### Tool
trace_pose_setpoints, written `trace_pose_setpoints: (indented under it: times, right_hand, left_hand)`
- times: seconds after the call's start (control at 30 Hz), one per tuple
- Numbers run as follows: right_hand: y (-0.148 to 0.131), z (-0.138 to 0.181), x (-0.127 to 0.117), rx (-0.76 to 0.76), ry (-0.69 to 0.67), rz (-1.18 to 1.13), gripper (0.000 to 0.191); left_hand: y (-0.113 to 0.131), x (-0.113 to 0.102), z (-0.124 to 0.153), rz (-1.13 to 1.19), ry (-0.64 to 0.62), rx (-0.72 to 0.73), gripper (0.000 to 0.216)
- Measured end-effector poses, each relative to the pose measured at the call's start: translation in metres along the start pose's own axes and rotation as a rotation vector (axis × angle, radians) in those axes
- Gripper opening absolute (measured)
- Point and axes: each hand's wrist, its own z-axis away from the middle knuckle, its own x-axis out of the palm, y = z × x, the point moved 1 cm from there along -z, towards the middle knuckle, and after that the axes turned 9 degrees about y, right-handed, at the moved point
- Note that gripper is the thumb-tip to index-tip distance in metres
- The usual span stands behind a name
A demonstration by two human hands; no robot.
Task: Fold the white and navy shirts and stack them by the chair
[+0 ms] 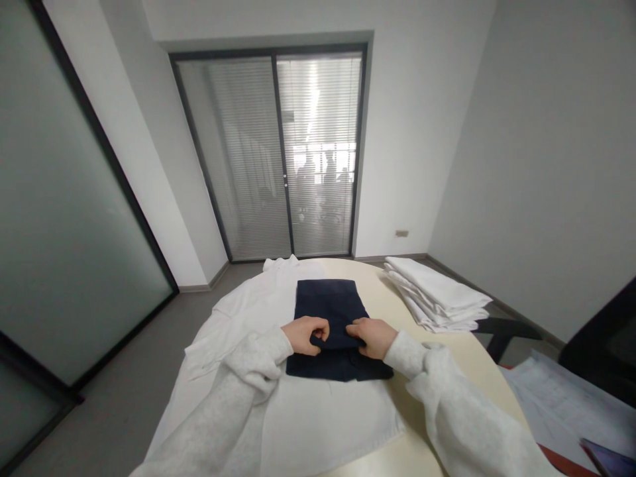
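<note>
A folded dark navy garment [330,311] lies on a white cloth [308,411] spread over a round cream table [467,364]. My left hand [304,333] is closed, pinching a fold of the navy fabric near its middle. My right hand [371,336] is closed too, gripping the same fold from the right side. Both hands sit close together over the garment's lower half, and both arms wear pale grey sleeves.
A stack of folded white cloths [437,295] sits at the table's far right. A dark chair [507,329] stands beyond the right edge. Papers [566,404] lie at lower right. Glass doors with blinds [278,159] are straight ahead, and a glass partition [64,218] runs along the left.
</note>
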Motion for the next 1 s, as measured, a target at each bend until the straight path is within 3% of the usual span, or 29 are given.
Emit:
trace_pose_setpoints:
  times: [0.1, 0.2, 0.3, 0.5, 0.73, 0.83, 1.0]
  right_hand:
    - [-0.003, 0.001, 0.003, -0.002, -0.027, -0.010, 0.025]
    - [-0.007, 0.001, 0.015, 0.051, -0.147, -0.049, 0.023]
    - [-0.010, 0.002, 0.025, 0.108, -0.209, -0.125, 0.022]
    - [-0.007, 0.004, 0.021, 0.154, -0.145, -0.175, 0.023]
    - [-0.011, 0.000, 0.002, 0.134, 0.087, -0.037, 0.021]
    - [-0.013, -0.001, 0.010, 0.143, 0.039, -0.008, 0.026]
    - [-0.012, -0.002, 0.023, 0.182, -0.068, -0.033, 0.034]
  left_hand:
    - [-0.002, 0.006, 0.000, 0.048, -0.093, -0.031, 0.021]
    - [-0.002, 0.011, 0.000, 0.118, -0.222, -0.110, 0.023]
    - [0.000, 0.015, 0.001, 0.157, -0.265, -0.168, 0.032]
    - [-0.006, 0.016, 0.002, 0.168, -0.239, -0.190, 0.028]
    - [0.007, -0.002, 0.000, 0.011, 0.037, -0.047, 0.017]
    - [0.016, 0.000, -0.001, -0.166, 0.025, -0.013, 0.019]
    - [0.016, 0.010, -0.001, -0.410, -0.077, -0.105, 0.044]
